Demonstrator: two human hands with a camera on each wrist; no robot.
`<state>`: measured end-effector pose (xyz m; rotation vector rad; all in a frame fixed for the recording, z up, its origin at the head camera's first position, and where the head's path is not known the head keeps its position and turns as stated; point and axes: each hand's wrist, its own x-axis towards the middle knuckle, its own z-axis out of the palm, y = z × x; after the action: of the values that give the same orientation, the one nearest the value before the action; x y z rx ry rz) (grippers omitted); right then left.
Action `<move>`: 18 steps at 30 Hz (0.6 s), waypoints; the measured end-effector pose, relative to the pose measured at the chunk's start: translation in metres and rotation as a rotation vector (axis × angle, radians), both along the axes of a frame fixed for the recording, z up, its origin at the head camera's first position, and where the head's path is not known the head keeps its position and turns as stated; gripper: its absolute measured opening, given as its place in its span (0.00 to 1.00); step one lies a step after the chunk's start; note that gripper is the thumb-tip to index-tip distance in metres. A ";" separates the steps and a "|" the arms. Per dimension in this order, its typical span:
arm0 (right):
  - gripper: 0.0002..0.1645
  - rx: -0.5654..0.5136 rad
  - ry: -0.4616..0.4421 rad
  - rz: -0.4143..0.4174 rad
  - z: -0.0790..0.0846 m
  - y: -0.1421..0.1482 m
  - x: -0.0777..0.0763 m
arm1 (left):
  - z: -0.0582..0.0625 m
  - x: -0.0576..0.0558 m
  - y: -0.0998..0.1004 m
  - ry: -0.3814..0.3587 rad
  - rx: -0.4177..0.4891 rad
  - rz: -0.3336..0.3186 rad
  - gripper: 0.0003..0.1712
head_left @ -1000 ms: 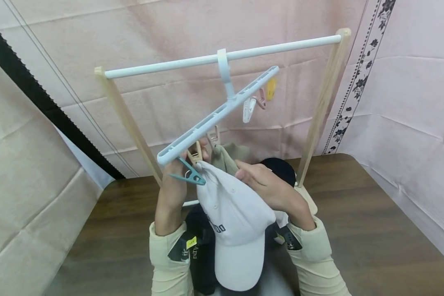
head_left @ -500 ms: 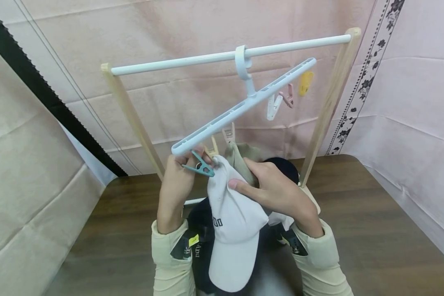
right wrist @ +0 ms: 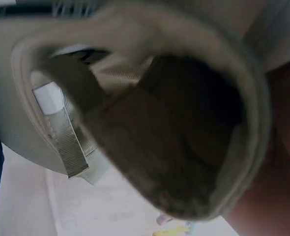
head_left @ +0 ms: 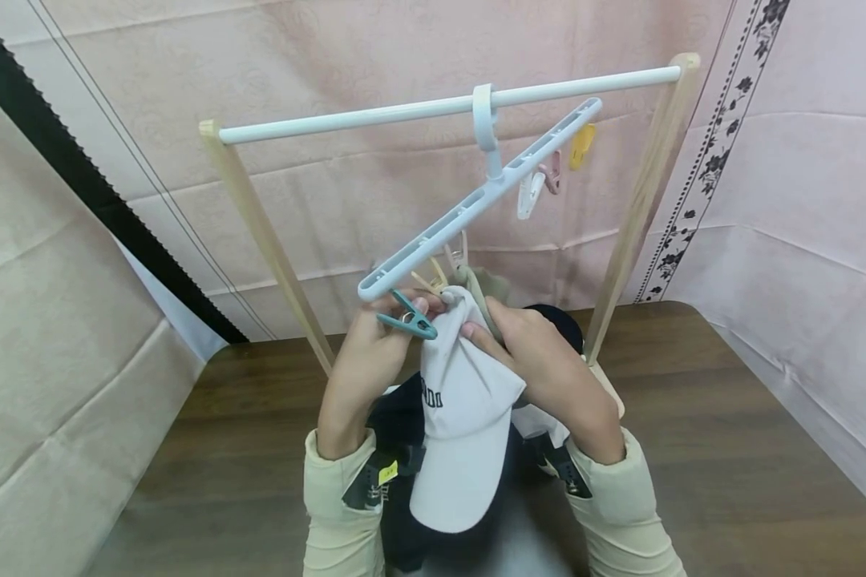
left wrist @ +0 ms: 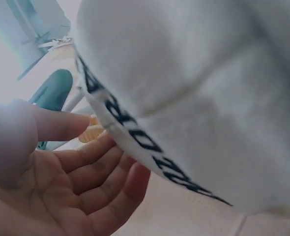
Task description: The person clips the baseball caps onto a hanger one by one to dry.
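A white baseball cap with dark lettering hangs brim down under the lower end of a light-blue clip hanger. My right hand grips the white cap near its top, thumb on the front. My left hand is at the cap's upper left, where thumb and forefinger pinch a yellow clothespin; the other fingers reach behind the cap's edge. A teal clothespin lies across the left fingers. Behind the white cap hangs an olive cap, its hollow inside facing the right wrist camera.
The hanger hooks over a white rod between wooden posts. White, pink and yellow clothespins hang from its far end. Dark caps lie behind and below on the brown table. Pink cloth stands behind the rack.
The hanger's near end has shifted right over the last second. My left hand has moved right to the yellow clothespin. My right thumb has come onto the white cap, which sits slightly higher.
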<state>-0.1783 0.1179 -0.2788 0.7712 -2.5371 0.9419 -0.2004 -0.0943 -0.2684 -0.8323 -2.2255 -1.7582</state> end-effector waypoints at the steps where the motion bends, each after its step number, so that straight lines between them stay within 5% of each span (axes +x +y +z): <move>1: 0.16 0.008 0.007 -0.015 -0.001 0.000 0.000 | -0.001 0.001 0.001 -0.010 -0.022 -0.001 0.12; 11: 0.16 0.078 0.124 -0.219 -0.007 0.000 -0.004 | -0.005 0.001 0.004 -0.044 -0.223 -0.058 0.26; 15: 0.12 -0.016 0.180 -0.333 -0.008 -0.004 -0.006 | -0.007 -0.002 0.005 -0.052 -0.288 -0.062 0.32; 18: 0.09 -0.097 0.252 -0.385 -0.010 -0.008 -0.007 | -0.009 -0.001 0.008 -0.049 -0.367 -0.007 0.36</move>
<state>-0.1850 0.1096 -0.2892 0.3294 -2.2853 0.7762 -0.2014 -0.0868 -0.2771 -0.8712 -2.6252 -1.4047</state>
